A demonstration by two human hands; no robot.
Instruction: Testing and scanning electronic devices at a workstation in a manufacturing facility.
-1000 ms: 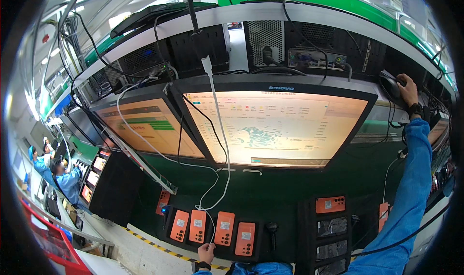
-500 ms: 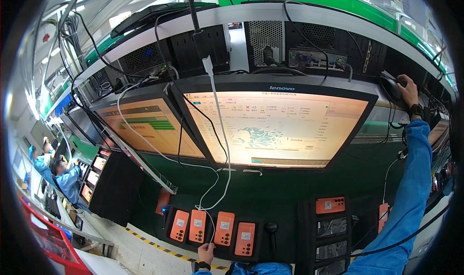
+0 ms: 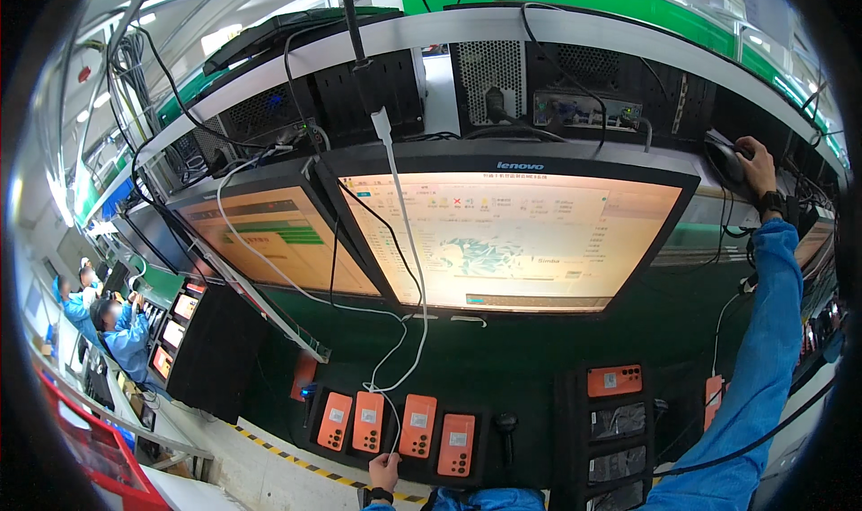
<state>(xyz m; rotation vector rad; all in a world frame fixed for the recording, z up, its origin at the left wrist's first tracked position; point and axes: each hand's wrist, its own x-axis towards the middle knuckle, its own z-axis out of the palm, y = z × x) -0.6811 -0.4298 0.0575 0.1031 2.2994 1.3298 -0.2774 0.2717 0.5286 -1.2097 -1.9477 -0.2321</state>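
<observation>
At the bottom, my left hand (image 3: 383, 471) pinches the end of a thin white cable (image 3: 425, 331), which runs down past the monitor to it. Several orange phones (image 3: 417, 426) lie face down in a row on dark holders just beyond that hand, camera lenses visible. High on the right, my stretched-out right arm ends at the shelf, where my right hand (image 3: 760, 168) is curled over a black computer mouse (image 3: 725, 165). A lit monitor (image 3: 530, 242) with an open program window stands between the hands.
A second monitor (image 3: 278, 233) is angled at left. A handheld scanner (image 3: 505, 435) stands beside the phones; a dark rack (image 3: 616, 448) at right holds another orange phone (image 3: 614, 381) and wrapped dark items. Black cables hang across the shelf. Co-workers in blue (image 3: 126, 340) sit far left.
Both my hands keep their places and grips. The view shifts very slightly, and a co-worker at the far left has raised an arm a little.
</observation>
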